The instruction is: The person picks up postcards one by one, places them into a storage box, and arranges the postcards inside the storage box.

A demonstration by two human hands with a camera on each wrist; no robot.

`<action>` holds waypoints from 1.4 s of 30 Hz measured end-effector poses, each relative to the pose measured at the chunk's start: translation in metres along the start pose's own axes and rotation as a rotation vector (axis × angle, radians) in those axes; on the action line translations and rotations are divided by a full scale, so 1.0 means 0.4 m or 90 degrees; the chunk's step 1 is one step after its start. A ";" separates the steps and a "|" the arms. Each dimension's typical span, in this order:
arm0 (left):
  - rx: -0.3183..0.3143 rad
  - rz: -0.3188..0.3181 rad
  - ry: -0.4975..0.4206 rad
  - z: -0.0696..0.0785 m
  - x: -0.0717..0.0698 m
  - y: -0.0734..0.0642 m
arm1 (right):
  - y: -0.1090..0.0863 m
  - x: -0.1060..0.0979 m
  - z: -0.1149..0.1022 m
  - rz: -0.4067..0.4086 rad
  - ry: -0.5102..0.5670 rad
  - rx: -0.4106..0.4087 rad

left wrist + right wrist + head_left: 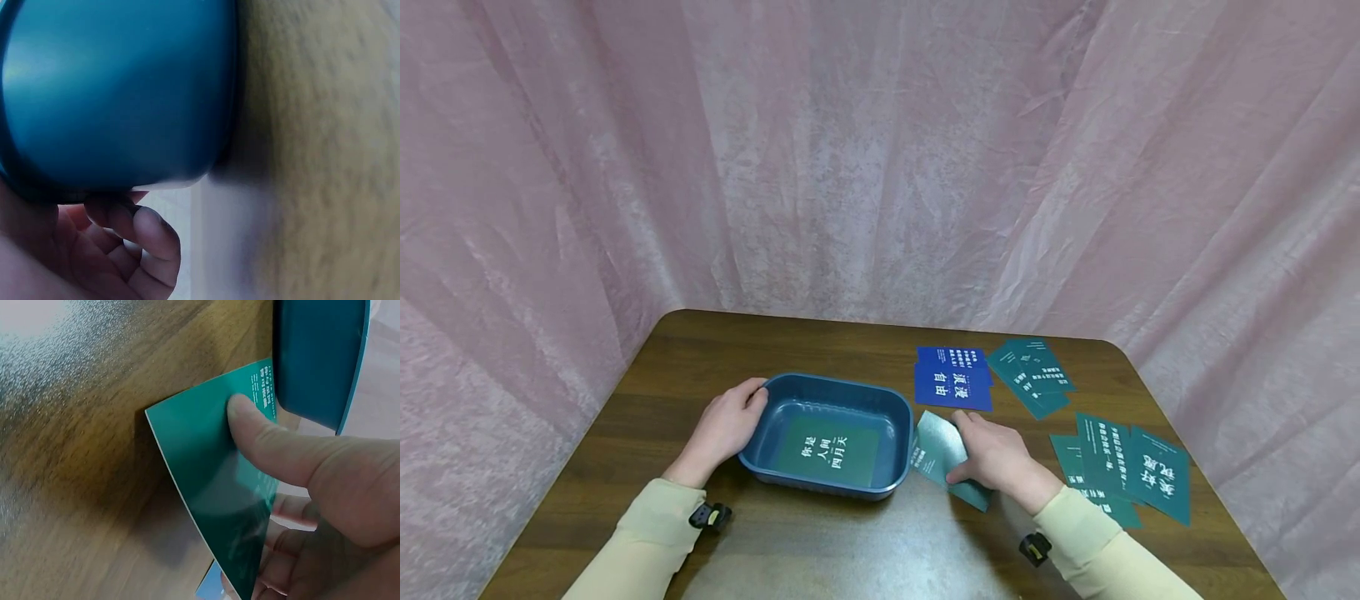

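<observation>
A dark blue rectangular plastic basin (841, 382) stands on the table, with a green card (859, 454) with white characters lying flat inside. My left hand (730, 423) grips the basin's left end at the rim; in the left wrist view its fingers curl under the rim of the blue wall (125, 94). Just right of the basin, my right hand (997, 450) pinches another green card (942, 443). In the right wrist view the thumb presses the face of this tilted card (194, 444), fingers behind it, and its far edge is close to the basin wall (315, 362).
Blue cards (953, 392) overlap behind my right hand. Several green cards (1037, 385) fan out at the back right, and more green cards (1157, 475) overlap beside my right forearm. The wooden table (715, 342) ends at a pink curtain (850, 167).
</observation>
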State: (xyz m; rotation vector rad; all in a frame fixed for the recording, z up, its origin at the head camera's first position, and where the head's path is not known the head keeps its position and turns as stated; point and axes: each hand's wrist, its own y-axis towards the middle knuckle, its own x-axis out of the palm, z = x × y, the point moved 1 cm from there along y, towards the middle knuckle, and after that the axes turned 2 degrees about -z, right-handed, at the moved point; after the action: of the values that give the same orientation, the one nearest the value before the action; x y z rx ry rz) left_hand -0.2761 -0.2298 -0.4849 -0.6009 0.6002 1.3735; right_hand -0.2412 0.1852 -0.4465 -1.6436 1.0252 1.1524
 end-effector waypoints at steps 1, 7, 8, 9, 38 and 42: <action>0.000 0.000 0.001 0.000 0.000 0.000 | -0.002 -0.002 0.002 0.006 0.002 -0.002; 0.001 -0.001 0.003 0.002 -0.003 0.000 | -0.005 -0.010 0.013 0.040 -0.016 0.003; 0.001 -0.001 0.004 0.003 -0.003 0.000 | -0.005 -0.011 0.015 0.043 -0.015 0.006; 0.000 -0.001 0.005 0.003 -0.004 0.000 | -0.004 -0.011 0.017 0.044 -0.014 0.009; 0.002 0.001 0.012 0.011 -0.004 -0.005 | -0.043 -0.082 0.055 0.090 0.037 0.000; 0.001 0.001 0.012 0.012 -0.004 -0.006 | -0.046 -0.099 0.059 0.098 0.045 -0.001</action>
State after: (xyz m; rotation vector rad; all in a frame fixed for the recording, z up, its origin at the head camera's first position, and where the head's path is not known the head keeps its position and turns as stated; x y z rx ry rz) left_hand -0.2736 -0.2279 -0.4801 -0.6128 0.6166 1.3709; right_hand -0.2394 0.2185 -0.4097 -1.6397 1.2132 1.2018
